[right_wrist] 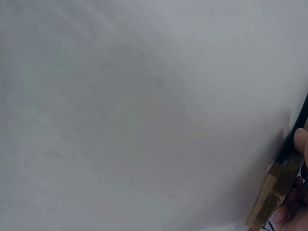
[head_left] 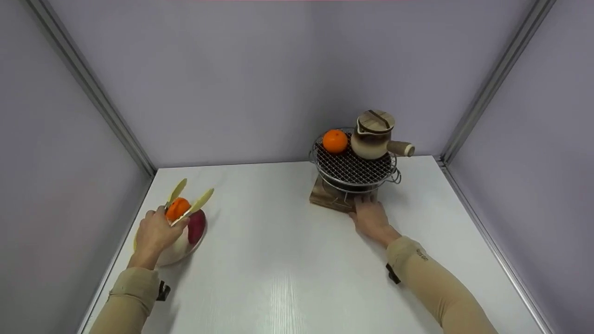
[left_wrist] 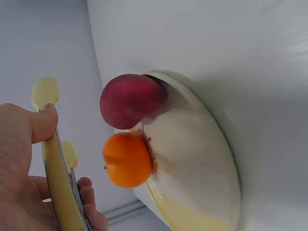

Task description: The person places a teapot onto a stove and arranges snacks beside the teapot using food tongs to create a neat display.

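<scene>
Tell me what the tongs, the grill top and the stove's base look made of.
Tongs: pale yellow, smooth, matte, probably plastic or silicone, with a thin metal strip along the inside. Grill top: shiny silver wire mesh, evidently metal. Base: brown, grained, likely wood; the right wrist view shows layered edges.

Even, soft light from above fills the head view; the white desk (head_left: 287, 260) shows a faint sheen along its near edge and short, pale shadows. Straight frame rails bow slightly towards the picture corners. The left wrist view is sharp only at mid-range. The right wrist view is a nearly featureless, blurred grey.
</scene>
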Demonstrator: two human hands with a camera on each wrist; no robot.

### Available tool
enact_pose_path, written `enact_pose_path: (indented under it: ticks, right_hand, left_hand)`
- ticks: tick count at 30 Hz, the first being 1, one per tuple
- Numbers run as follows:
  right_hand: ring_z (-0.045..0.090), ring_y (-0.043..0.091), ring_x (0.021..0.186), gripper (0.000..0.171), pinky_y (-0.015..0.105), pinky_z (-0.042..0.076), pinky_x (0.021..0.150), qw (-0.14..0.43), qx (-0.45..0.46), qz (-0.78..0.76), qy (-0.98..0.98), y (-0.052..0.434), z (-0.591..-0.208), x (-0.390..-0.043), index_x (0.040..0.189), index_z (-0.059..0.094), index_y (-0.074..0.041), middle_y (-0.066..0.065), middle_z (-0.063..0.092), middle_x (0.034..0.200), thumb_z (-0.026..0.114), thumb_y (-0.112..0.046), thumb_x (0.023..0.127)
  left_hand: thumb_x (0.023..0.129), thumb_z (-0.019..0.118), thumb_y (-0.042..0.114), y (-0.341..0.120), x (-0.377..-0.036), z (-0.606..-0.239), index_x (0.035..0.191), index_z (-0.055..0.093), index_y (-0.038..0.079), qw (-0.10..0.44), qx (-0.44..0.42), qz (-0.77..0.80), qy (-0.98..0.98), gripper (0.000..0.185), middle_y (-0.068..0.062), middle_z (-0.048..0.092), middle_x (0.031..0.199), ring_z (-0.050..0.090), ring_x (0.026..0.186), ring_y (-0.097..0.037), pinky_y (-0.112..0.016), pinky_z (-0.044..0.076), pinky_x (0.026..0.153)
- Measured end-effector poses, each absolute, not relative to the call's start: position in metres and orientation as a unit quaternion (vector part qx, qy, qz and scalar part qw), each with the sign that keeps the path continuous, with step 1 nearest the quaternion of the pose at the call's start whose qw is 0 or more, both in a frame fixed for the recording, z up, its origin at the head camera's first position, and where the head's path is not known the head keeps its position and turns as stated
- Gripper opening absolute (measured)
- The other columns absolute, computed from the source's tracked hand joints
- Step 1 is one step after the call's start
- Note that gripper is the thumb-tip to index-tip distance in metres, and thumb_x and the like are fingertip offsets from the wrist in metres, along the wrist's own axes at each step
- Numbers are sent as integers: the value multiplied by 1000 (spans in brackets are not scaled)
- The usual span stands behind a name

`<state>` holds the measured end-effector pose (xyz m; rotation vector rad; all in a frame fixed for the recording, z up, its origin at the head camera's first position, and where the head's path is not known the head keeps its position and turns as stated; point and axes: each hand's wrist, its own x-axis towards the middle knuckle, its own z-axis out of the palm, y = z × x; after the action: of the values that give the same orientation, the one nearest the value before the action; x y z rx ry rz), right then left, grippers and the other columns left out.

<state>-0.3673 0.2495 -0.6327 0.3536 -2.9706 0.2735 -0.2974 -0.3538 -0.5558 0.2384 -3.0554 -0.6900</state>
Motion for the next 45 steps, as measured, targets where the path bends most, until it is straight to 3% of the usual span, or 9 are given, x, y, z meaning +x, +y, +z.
enact_pose_path:
  ticks: [7, 11, 23, 31, 38, 45]
  right_hand:
    - [65, 55, 128, 61, 66, 59, 101, 60, 112, 84, -988, 249, -631, -366, 152, 54, 9, 36, 60, 149, 74, -29, 109]
    - [66, 55, 128, 62, 66, 59, 100, 63, 112, 83, -988, 249, -632, -367, 152, 53, 9, 36, 60, 149, 75, -29, 109]
    - [66, 56, 128, 58, 66, 59, 98, 77, 116, 86, -987, 251, -634, -369, 147, 56, 10, 38, 61, 146, 77, -28, 108]
    - [61, 59, 135, 66, 68, 59, 99, 82, 125, 92, -984, 252, -634, -368, 153, 51, 12, 41, 55, 154, 77, -27, 107]
    - [64, 58, 128, 66, 68, 60, 97, 92, 131, 88, -983, 251, -635, -369, 150, 53, 13, 41, 58, 148, 79, -27, 106]
    - [65, 57, 126, 64, 67, 60, 96, 84, 125, 87, -985, 251, -636, -368, 150, 53, 12, 40, 58, 147, 78, -28, 106]
  left_hand:
    - [104, 71, 51, -364, -289, -564, 149, 49, -21, 34, 87, -214, -972, 88, -48, 59, 133, 63, 119, -65, -72, 54, 97]
    - [104, 72, 50, -367, -287, -566, 149, 49, -21, 37, 108, -211, -971, 88, -48, 57, 134, 61, 121, -65, -71, 53, 96]
    - [104, 68, 54, -377, -286, -572, 155, 42, -20, -9, 175, -219, -960, 93, -50, 48, 146, 53, 130, -68, -74, 52, 100]
    - [104, 68, 54, -384, -285, -578, 151, 44, -23, -20, 182, -214, -960, 93, -52, 49, 141, 52, 129, -70, -75, 51, 100]
    - [104, 67, 53, -385, -288, -583, 148, 46, -25, -23, 191, -215, -958, 91, -52, 49, 141, 51, 129, -70, -75, 51, 100]
    - [104, 66, 51, -389, -291, -588, 144, 52, -23, -38, 206, -220, -953, 86, -49, 56, 135, 60, 121, -64, -68, 55, 90]
